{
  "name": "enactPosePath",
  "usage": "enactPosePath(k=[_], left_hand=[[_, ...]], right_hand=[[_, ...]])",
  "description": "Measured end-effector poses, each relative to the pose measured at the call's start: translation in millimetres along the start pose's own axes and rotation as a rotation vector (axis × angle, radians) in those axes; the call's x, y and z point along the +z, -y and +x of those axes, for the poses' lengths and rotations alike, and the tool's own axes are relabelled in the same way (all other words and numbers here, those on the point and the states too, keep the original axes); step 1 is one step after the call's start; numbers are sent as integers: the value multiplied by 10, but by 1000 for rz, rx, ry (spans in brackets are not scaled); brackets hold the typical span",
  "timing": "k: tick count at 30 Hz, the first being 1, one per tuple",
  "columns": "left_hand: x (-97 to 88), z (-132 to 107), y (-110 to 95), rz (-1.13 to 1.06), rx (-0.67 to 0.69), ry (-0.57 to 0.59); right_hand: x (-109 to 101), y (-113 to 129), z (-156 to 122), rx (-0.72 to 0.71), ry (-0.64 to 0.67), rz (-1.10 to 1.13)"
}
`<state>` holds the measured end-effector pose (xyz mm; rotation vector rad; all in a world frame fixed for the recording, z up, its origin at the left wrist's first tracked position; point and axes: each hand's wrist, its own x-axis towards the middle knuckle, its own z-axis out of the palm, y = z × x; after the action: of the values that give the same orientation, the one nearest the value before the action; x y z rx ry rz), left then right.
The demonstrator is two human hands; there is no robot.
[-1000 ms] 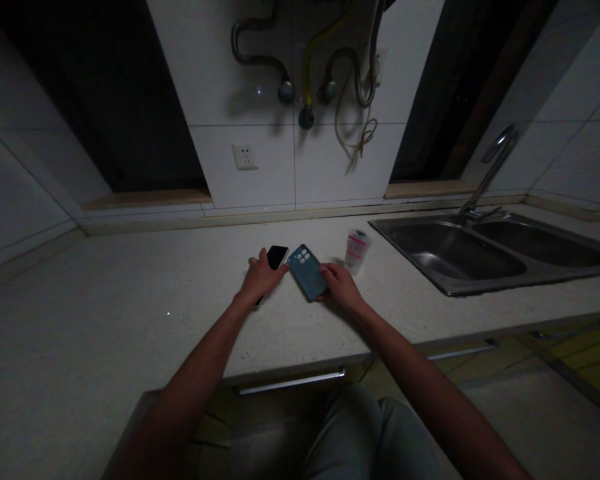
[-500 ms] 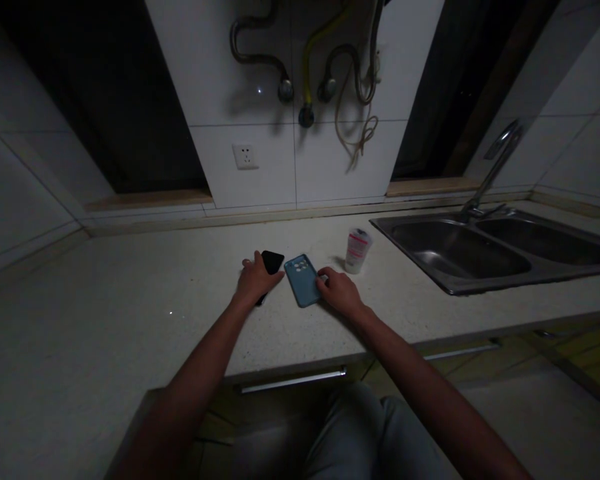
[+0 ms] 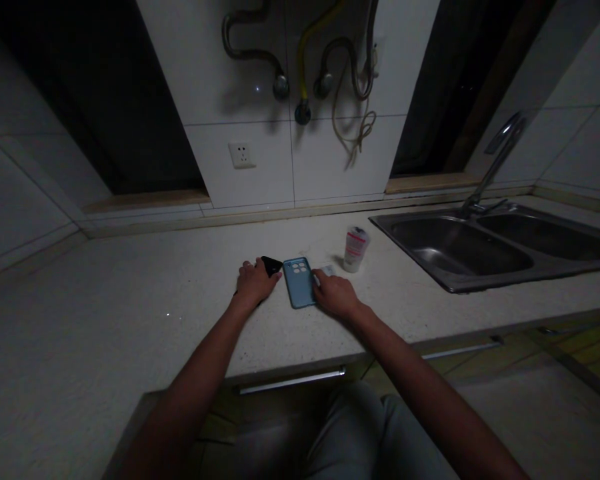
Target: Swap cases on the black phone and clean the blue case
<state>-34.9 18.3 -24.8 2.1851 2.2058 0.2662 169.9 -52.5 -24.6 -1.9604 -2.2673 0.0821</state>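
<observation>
A black phone is gripped in my left hand, whose fingers wrap over it and hide most of its body. Just right of it lies a blue phone case with camera cutouts at its top end. My right hand pinches the case along its right edge. Behind the right fingers a small pale item shows on the counter, too dim to name. A clear plastic cup with red print stands upright beyond my right hand.
The pale countertop runs across the view. A steel double sink with a faucet is set in at the right. On the tiled wall are a socket and several hoses. Drawer handles line the counter's front.
The blue case has turned slightly more upright in view. My left hand has tilted the phone, and less of it shows. More of the pale item appears behind my right fingers.
</observation>
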Motion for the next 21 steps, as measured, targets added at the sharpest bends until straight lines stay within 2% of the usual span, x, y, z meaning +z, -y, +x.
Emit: enactPosePath(k=[9,16,19,21], left_hand=[[85,-49,-83,11,-31,-48],[27,-5,-56,-63,-52,21],[-38,-10,-19,-84,-16,44],[-73,-34,-9,-54,25,39]], right_hand=[[43,-35,8,-60,-13,63],[-11,-17,-16,-129,18,153],[-11,-25,-12,-127,-46,265],[-8,-53,2,-85,-168,387]])
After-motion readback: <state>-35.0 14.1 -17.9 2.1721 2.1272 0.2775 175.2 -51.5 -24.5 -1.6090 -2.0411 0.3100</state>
